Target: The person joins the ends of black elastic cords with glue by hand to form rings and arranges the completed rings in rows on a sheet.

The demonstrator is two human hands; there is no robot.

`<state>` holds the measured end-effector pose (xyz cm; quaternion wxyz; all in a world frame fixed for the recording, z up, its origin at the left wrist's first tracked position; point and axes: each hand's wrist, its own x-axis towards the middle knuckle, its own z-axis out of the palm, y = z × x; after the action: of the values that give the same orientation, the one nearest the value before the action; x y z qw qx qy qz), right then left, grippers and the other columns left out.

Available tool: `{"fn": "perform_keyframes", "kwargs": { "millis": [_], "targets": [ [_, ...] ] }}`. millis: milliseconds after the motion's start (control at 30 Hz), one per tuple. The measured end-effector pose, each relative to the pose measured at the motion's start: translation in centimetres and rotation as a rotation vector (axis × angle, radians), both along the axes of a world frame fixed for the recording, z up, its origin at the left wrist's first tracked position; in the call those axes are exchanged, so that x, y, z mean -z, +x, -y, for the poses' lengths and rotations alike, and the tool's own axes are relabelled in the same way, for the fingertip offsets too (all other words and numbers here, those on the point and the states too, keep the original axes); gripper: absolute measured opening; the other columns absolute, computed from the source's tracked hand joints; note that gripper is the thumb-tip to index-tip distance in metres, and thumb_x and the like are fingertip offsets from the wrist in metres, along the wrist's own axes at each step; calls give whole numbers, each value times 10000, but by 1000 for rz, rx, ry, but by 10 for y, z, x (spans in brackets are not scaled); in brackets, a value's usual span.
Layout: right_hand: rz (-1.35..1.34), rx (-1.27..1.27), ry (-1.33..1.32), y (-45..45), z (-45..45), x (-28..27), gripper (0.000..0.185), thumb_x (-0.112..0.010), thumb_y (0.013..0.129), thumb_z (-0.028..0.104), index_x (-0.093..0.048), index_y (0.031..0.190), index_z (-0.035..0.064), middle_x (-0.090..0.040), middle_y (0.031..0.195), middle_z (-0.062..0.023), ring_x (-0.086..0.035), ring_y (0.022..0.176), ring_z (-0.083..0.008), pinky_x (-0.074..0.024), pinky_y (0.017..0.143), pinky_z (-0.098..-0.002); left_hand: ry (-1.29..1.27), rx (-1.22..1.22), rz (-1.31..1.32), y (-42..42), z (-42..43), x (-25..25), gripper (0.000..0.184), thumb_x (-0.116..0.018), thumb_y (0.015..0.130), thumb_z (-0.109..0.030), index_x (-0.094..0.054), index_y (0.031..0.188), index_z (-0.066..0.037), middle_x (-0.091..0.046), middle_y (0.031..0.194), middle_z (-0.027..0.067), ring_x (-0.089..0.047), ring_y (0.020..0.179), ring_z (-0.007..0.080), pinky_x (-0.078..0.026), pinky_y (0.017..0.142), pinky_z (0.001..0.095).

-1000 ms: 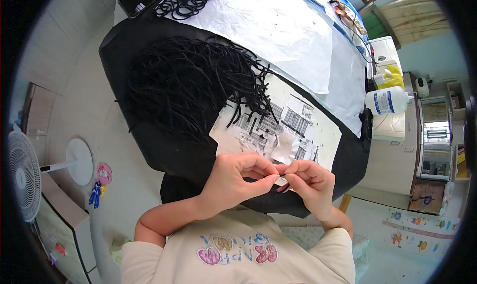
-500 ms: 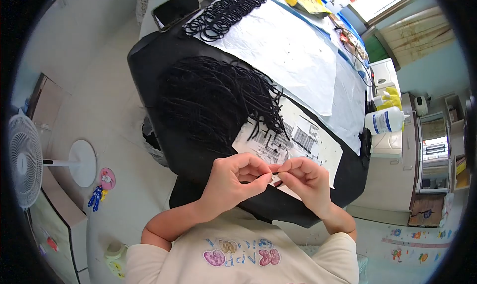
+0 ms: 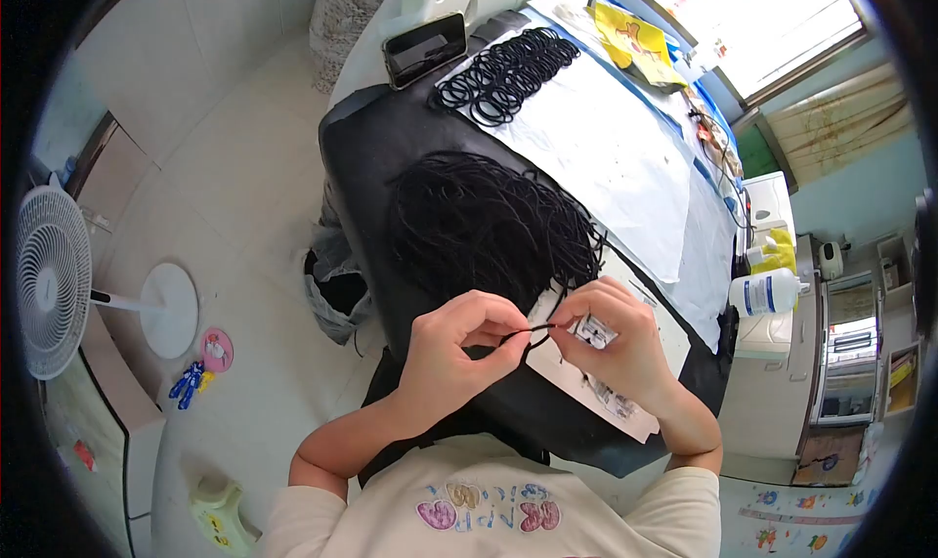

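The left hand (image 3: pixel 457 355) is pinching a thin black cord (image 3: pixel 532 330) between thumb and fingers. The right hand (image 3: pixel 618 338), just beside it, is pinching the cord likewise; a small curve of cord is showing between them. Under the right hand, a white card (image 3: pixel 601 402) with printed labels is lying on a black cover (image 3: pixel 363 182). Beyond the hands, slightly left, a pile of loose black cords (image 3: pixel 479 228) is overlapping the card's far edge. Farther off, black rings (image 3: pixel 508 74) are lying partly on a white sheet (image 3: pixel 625 157). A phone (image 3: pixel 425 48) is resting left of the rings. At far left, a white fan (image 3: pixel 54 282) is standing.
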<state>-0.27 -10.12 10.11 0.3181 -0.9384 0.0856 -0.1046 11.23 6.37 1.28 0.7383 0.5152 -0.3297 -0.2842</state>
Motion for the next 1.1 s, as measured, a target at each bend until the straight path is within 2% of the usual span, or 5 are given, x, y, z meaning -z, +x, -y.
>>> {"fn": "perform_keyframes", "kwargs": {
  "millis": [200, 300, 433, 767, 1100],
  "targets": [
    [5, 213, 290, 77, 41, 0, 70, -697, 852, 53, -702, 899, 2, -677, 835, -19, -609, 751, -84, -506, 699, -228, -31, -350, 123, 40, -8, 2, 238, -716, 828, 73, -645, 1040, -9, -666, 1044, 87, -675, 946, 147, -565, 820, 274],
    [-14, 312, 461, 131, 74, 9, 151, -694, 879, 129, -714, 936, -10, -677, 825, -12, -575, 696, -58, -470, 611, -215, 97, -416, 550, 64, -28, 2, 245, -731, 790, 79, -672, 1000, -32, -668, 1020, 83, -659, 859, 145, -548, 758, 262],
    [-42, 398, 512, 185, 107, 39, 196, -727, 851, 194, -730, 943, 21, -642, 770, 22, -503, 630, -38, -421, 546, -213, 174, -425, 866, 85, -44, 12, 242, -786, 721, 52, -714, 915, -73, -662, 947, 54, -631, 821, 208, -519, 683, 308],
    [-89, 467, 446, 208, 126, 63, 181, -751, 849, 189, -743, 935, 30, -598, 714, 19, -474, 575, -46, -378, 466, -215, 171, -159, 878, 99, -51, 11, 240, -771, 741, 14, -726, 969, -47, -621, 938, 53, -608, 851, 235, -524, 701, 364],
    [-5, 431, 301, 156, 100, 37, 197, -720, 901, 221, -715, 970, 36, -623, 735, 39, -469, 575, -18, -350, 471, -190, 190, -133, 936, 105, -35, 11, 167, -771, 735, -28, -659, 859, -40, -593, 890, 51, -597, 816, 233, -512, 698, 351]
  ]
}}
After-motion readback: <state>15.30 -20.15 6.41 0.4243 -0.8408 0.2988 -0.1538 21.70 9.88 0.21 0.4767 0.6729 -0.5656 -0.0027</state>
